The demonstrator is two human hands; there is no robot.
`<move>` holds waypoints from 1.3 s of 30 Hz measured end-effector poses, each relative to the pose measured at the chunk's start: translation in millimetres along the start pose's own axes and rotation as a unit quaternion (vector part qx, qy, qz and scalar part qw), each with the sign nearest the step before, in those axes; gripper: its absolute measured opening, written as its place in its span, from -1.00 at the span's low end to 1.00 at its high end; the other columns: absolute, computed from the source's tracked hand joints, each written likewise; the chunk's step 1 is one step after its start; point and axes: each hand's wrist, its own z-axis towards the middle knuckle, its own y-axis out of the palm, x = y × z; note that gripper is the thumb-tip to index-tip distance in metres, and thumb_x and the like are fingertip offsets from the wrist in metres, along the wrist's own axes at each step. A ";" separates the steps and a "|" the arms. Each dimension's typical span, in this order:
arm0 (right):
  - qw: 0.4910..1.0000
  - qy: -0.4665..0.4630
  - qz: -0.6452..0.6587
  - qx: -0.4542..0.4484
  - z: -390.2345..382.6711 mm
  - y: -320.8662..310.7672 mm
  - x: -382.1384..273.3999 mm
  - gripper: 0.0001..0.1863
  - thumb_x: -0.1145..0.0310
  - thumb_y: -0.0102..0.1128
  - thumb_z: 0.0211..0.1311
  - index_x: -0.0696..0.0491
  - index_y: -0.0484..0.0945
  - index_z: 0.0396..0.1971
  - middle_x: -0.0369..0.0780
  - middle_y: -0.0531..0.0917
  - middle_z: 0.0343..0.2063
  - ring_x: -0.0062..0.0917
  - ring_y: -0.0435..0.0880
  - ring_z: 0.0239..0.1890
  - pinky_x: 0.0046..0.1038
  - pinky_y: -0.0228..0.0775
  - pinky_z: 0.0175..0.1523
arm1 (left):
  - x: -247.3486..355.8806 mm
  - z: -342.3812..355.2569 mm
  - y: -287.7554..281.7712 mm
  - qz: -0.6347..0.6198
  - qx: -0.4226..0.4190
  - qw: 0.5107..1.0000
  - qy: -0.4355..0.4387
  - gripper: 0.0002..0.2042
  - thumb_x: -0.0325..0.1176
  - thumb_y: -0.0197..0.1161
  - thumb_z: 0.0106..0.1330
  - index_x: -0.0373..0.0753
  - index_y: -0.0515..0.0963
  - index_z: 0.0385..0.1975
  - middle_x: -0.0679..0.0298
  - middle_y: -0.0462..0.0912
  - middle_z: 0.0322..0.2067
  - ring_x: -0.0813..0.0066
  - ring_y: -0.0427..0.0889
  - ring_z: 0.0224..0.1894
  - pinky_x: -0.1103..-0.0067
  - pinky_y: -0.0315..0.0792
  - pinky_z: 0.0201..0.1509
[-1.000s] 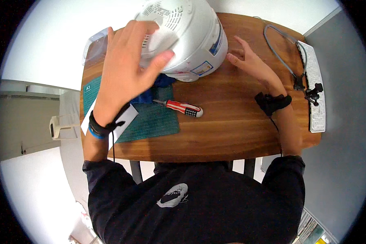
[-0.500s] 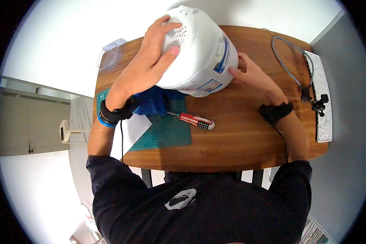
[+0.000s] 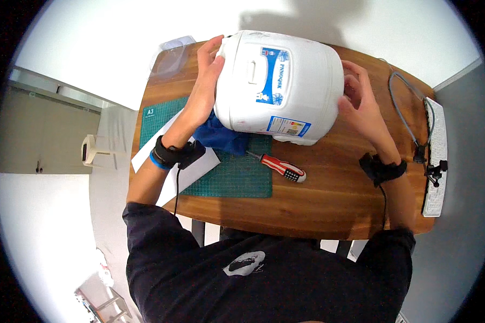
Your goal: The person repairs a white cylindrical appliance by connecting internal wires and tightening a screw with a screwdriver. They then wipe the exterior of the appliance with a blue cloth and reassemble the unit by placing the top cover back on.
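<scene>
A white rice cooker (image 3: 302,81), with blue-and-white labels and a small latch on its side, lies on its side at the far middle of the table. My left hand (image 3: 203,91) is pressed along its left end, the fingers reaching round the far edge. At the opposite end my right hand (image 3: 365,107) has bent fingers and a thumb against the edge, with the fingertips partly hidden. Just nearer than the cooker, a dark blue cloth (image 3: 223,134) lies bunched up. Beside the cloth is a red-and-white handled screwdriver (image 3: 283,168), its shaft tip towards the cloth.
A green cutting mat (image 3: 242,180) and white paper (image 3: 199,172) lie under the cloth on the wooden table (image 3: 328,199). A clear plastic tray (image 3: 172,59) sits at the far left. A grey cable (image 3: 407,116) and a white keyboard-like strip (image 3: 436,161) line the right edge.
The rice cooker has turned and tipped, so its perforated end no longer faces up and the labelled side does. My left hand has slid from that end's face to the cooker's left edge.
</scene>
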 end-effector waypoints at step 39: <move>0.983 -0.045 0.018 0.175 -3.3 66.2 7.5 -0.28 0.04 0.10 0.64 0.16 0.19 0.57 -0.05 0.37 0.49 -0.26 0.25 0.56 -0.18 -0.01 0.65 | -6.5 -8.1 11.6 -0.059 0.039 0.997 0.011 -0.40 -0.05 -0.27 0.72 -0.20 0.13 0.63 -0.06 0.28 0.54 0.14 0.35 0.50 0.37 0.23 0.57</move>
